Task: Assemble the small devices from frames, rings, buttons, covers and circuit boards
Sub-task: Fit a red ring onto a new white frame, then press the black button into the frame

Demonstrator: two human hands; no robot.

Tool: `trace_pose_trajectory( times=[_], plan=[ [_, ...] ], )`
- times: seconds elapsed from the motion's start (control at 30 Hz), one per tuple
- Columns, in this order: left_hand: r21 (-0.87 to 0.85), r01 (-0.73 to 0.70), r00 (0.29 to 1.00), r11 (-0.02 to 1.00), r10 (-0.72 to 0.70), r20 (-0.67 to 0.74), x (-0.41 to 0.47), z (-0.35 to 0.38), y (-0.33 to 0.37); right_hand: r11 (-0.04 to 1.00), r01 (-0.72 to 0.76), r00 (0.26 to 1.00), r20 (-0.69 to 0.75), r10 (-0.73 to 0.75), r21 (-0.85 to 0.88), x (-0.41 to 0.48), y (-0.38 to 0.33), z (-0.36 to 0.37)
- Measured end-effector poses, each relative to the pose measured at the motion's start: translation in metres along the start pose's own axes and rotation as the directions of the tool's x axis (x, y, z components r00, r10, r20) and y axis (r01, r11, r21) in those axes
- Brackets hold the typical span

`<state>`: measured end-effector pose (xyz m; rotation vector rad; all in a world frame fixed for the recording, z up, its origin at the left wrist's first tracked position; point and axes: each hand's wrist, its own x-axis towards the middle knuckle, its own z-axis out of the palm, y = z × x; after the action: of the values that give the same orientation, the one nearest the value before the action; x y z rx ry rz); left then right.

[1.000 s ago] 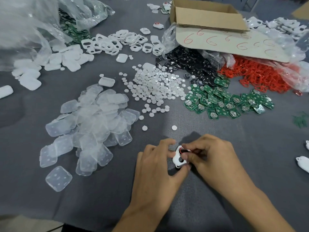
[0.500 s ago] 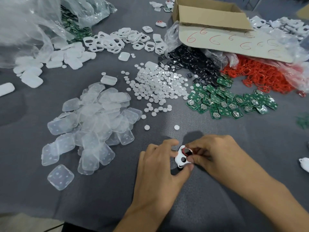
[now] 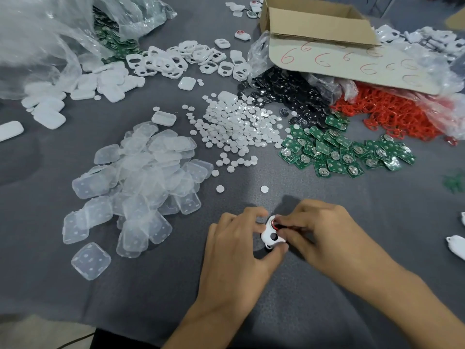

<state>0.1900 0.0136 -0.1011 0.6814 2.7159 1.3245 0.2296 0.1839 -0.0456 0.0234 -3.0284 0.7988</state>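
Both hands work well in front of the cardboard box (image 3: 314,21), on your side of it, low over the grey cloth (image 3: 377,260)

Left hand (image 3: 236,250): grips the white frame (image 3: 270,235), thumb curled under its near edge and forefinger curled over its far edge. The other fingers are loosely bent beside it. The frame sits tilted, with its round dark hole facing up

Right hand (image 3: 324,230): thumb and forefinger pinch a red ring (image 3: 275,224) at the frame's far opening. The ring touches the frame, but your fingertips cover most of it, so you cannot tell whether it is seated

Stock, all placed from the box:
- black discs (image 3: 284,91) just in front of its flap, spilling from a clear bag
- loose red rings (image 3: 392,112) in front and to the right
- green circuit boards (image 3: 334,149) further in front, beyond the discs and nearer you
- white buttons (image 3: 239,124) in front and to the left, just beside the boards
- spare white frames (image 3: 176,59) directly left
- clear covers (image 3: 141,177) well in front and far left, heaped
- large plastic bag (image 3: 37,34) far left

The box flap is marked with red 6s
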Motion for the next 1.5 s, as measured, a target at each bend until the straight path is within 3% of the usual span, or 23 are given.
trace_pose_trajectory(
  times=[0.1, 0.2, 0.33, 0.47, 0.73, 0.83, 0.9, 1.0, 1.1, 1.3, 1.4, 1.5],
  plan=[
    [0.005, -0.01, 1.0, 1.0, 0.01, -0.008, 0.0, 0.001, -0.001, 0.999, 0.005, 1.0, -0.001, -0.005, -0.038, 0.004, 0.002, 0.003],
    [0.004, -0.02, 1.0, 1.0, 0.02, -0.016, 0.0, 0.002, -0.003, 0.999, -0.026, 1.0, 0.006, 0.026, 0.03, 0.013, 0.01, 0.0],
    [-0.018, -0.026, 1.0, 0.999, 0.026, -0.008, 0.001, 0.003, -0.005, 0.99, 0.01, 0.991, 0.132, -0.028, 0.14, 0.025, 0.019, -0.01],
    [-0.01, -0.033, 0.999, 0.999, 0.032, -0.006, 0.001, 0.004, -0.005, 0.952, -0.11, 0.97, 0.238, 0.041, 0.285, 0.04, 0.025, -0.013],
    [0.007, -0.044, 0.999, 0.999, 0.044, -0.031, 0.0, 0.005, -0.002, 0.949, -0.287, 0.875, 0.44, 0.204, 0.132, 0.073, 0.014, -0.014],
    [0.054, -0.063, 0.997, 0.997, 0.065, -0.047, -0.001, 0.005, 0.006, 0.943, -0.298, 0.903, 0.363, 0.228, 0.147, 0.062, 0.01, -0.014],
    [0.053, -0.069, 0.995, 0.996, 0.072, -0.067, -0.003, 0.005, 0.01, 0.914, -0.294, 0.936, 0.279, 0.216, 0.278, 0.043, 0.008, -0.013],
    [-0.098, -0.023, 0.992, 0.995, 0.01, -0.124, -0.006, 0.0, 0.013, 0.819, -0.243, 0.969, 0.097, 0.226, 0.52, 0.014, 0.005, -0.005],
    [-0.195, -0.004, 0.996, 0.981, -0.013, -0.083, -0.009, -0.003, 0.014, 0.732, -0.181, 0.956, -0.059, 0.289, 0.657, -0.005, -0.004, 0.013],
    [0.057, -0.039, 0.996, 0.998, 0.044, -0.084, -0.007, -0.013, 0.007, 0.83, -0.094, 0.934, -0.24, 0.265, 0.55, -0.004, -0.012, 0.045],
    [0.056, 0.027, 1.0, 0.998, -0.028, 0.0, -0.003, -0.019, -0.001, 0.867, -0.053, 0.946, -0.254, 0.203, 0.496, 0.0, -0.01, 0.042],
    [-0.022, 0.013, 0.997, 1.0, -0.014, -0.08, 0.016, -0.027, 0.007, 0.886, -0.005, 0.918, -0.349, 0.188, 0.465, 0.011, -0.01, 0.029]
  ],
)
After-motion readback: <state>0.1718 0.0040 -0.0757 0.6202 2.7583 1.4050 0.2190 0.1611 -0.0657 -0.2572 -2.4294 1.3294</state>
